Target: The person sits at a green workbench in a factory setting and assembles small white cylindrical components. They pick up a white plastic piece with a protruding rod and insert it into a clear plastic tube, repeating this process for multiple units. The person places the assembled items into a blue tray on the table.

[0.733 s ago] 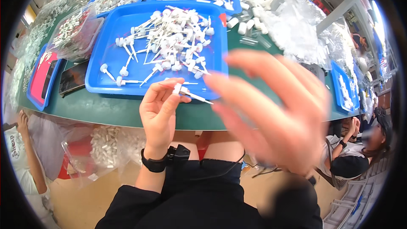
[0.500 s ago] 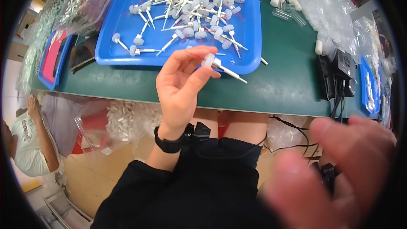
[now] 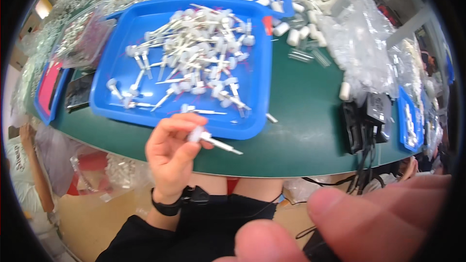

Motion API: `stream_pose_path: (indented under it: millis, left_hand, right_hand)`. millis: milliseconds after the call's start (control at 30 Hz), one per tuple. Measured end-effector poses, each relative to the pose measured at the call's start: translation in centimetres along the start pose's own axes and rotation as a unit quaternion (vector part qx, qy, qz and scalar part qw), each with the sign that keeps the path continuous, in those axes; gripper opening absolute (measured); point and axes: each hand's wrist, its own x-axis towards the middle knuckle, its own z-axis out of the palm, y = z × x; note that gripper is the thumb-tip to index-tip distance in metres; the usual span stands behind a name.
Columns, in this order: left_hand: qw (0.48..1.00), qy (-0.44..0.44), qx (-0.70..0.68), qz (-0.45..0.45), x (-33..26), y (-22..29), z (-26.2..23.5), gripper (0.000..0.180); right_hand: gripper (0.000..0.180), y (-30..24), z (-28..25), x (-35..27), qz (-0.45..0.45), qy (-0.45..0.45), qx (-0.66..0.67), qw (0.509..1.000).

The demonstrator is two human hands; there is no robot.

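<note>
Between thumb and fingertips, my left hand (image 3: 167,155) pinches a small white rod with a round, milky disc (image 3: 196,135) at one end. The rod's thin end points right and slightly down, over the table edge side of the blue tray (image 3: 264,102). A heap of similar white disc-and-rod pieces (image 3: 199,53) fills the tray's middle, with thin red wires among them. Large and a little blurred, my right hand (image 3: 374,218) is raised close at the lower right. Its thumb and fingers are apart, and nothing shows between them.
Behind stands another blue tray (image 3: 291,7) with white cylinders. Clear tubes (image 3: 310,56) and plastic bags (image 3: 359,43) lie at right, near a black device with cables (image 3: 376,111). At left are a clear bin (image 3: 87,43) and a dark flat object (image 3: 80,91). Another person's arm (image 3: 36,170) shows far left.
The view has tilted, so the tray and table sit lower and further left in it. My right hand has come in toward the middle. My left hand still pinches the same piece.
</note>
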Motion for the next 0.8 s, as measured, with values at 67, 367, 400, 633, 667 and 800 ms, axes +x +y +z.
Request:
stream_pose_path:
  millis: [67,367,400,633,667,800]
  left_hand:
    - [1.000,0.019,0.005,-0.001,-0.3,0.0,-0.3,0.025]
    - [0.999,0.025,0.033,-0.032,-0.4,-0.2,-0.6,0.026]
    - [1.000,0.020,0.019,-0.013,-0.2,0.0,-0.2,0.026]
    - [0.999,0.016,0.024,-0.030,0.1,0.5,0.1,0.027]
    - [0.999,0.021,0.032,-0.033,0.3,0.6,0.3,0.028]
    - [0.997,0.036,0.052,-0.045,0.3,0.6,0.2,0.030]
  right_hand:
    - [0.028,0.2,-0.1,-0.6,0.023,0.019,-0.004,1.000]
    - [0.027,1.3,3.1,0.7,0.167,-0.121,0.051,0.977]
    - [0.027,2.0,3.6,0.9,0.197,-0.139,0.053,0.969]
    - [0.028,15.8,9.1,-0.4,0.409,-0.159,0.001,0.899]
    - [0.031,17.8,11.0,-0.6,0.423,-0.154,-0.017,0.893]
    - [0.036,20.7,15.9,-0.1,0.466,-0.239,-0.178,0.833]
